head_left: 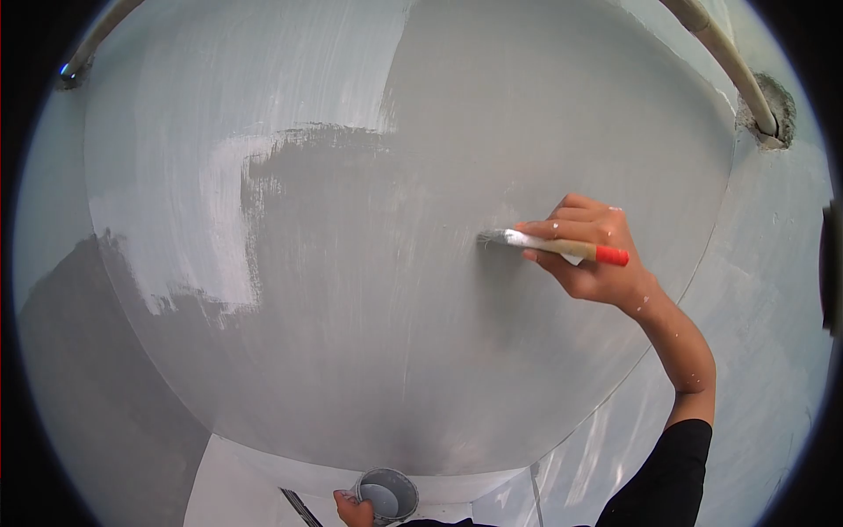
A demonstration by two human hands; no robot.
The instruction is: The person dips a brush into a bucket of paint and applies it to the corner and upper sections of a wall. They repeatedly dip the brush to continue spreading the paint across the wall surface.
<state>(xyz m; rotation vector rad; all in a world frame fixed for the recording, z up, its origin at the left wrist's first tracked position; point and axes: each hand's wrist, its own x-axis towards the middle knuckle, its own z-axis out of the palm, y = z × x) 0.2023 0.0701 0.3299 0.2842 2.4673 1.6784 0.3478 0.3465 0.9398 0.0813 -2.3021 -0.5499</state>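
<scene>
My right hand (584,246) grips a paintbrush (575,249) with a wooden handle and a red end. White paint coats the brush near its bristles, which touch the grey wall (457,334) right of centre. Paint specks dot the hand and forearm. Low in the view, my left hand (354,509) has its fingers closed on the rim of a grey bucket (402,480) with light grey liquid inside. A patch of whiter paint (228,202) with ragged edges covers the upper left of the wall.
Pipes enter the walls at the upper right (733,66) and upper left (92,39), the right one through a rough hole. A dark striped object (299,507) lies left of the bucket. Side walls meet the main wall at both sides. A dark object (830,268) stands at the right edge.
</scene>
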